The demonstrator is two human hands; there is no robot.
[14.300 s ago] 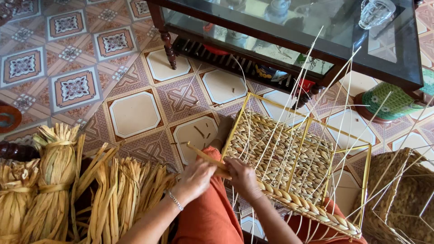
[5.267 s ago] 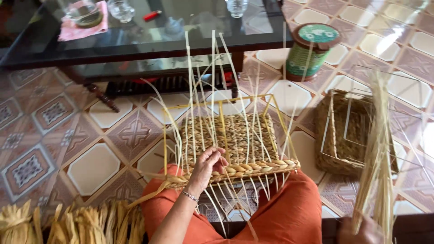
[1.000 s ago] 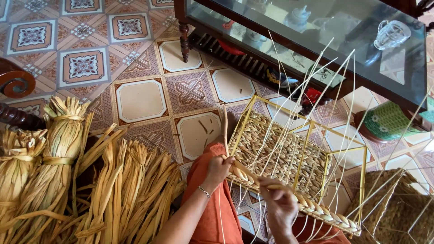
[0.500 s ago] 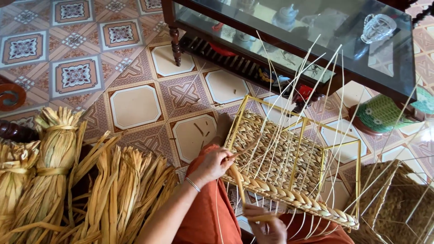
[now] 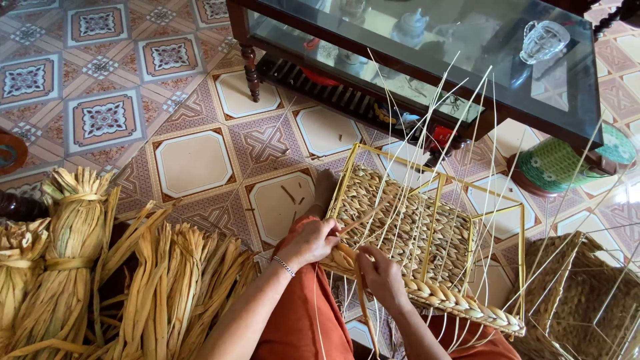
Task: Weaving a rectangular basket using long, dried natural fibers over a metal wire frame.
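A half-woven straw basket (image 5: 407,227) on a yellow wire frame (image 5: 497,213) rests on my lap, with thin pale strands sticking up from it. My left hand (image 5: 312,241) grips a flat straw strip (image 5: 363,217) at the basket's near left corner. Just beside it, my right hand (image 5: 381,272) pinches the braided rim (image 5: 460,300), and another straw strip hangs down from its fingers. The two hands almost touch.
Bundles of dried straw (image 5: 100,280) lie on the patterned tile floor at my left. A glass-topped dark table (image 5: 427,47) stands ahead, a green woven cup (image 5: 553,163) by its leg. Another woven basket (image 5: 587,300) sits at the right.
My right hand has come up from below the basket to the braided rim beside my left hand. The left hand stays at the near left corner.
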